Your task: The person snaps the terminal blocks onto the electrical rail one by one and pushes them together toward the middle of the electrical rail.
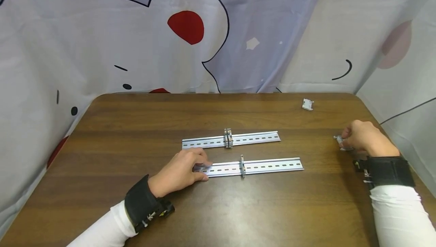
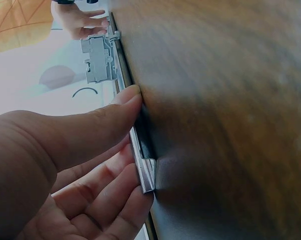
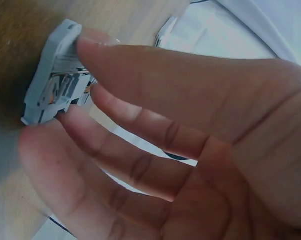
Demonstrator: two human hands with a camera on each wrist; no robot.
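Note:
Thumb and fingers of my left hand (image 1: 180, 169) grip the left end of the nearer slotted metal DIN rail (image 1: 269, 166), which lies on the table. A single grey terminal block (image 1: 242, 166) stands upright across this rail, to the right of the hand; its flat side shows in the left wrist view. Over at the table's right side, my right hand (image 1: 369, 139) pinches a loose grey terminal block (image 3: 46, 70) between thumb and fingertips, close to the tabletop. Metal parts show in the block's open side, and the fingers hide some of it.
Behind the nearer rail lies a second DIN rail (image 1: 260, 138), carrying a small group of terminal blocks (image 1: 228, 138) near its middle. Another loose terminal block (image 1: 307, 104) rests flat near the back right of the wooden table (image 1: 143, 114). A patterned curtain (image 1: 112, 38) hangs behind.

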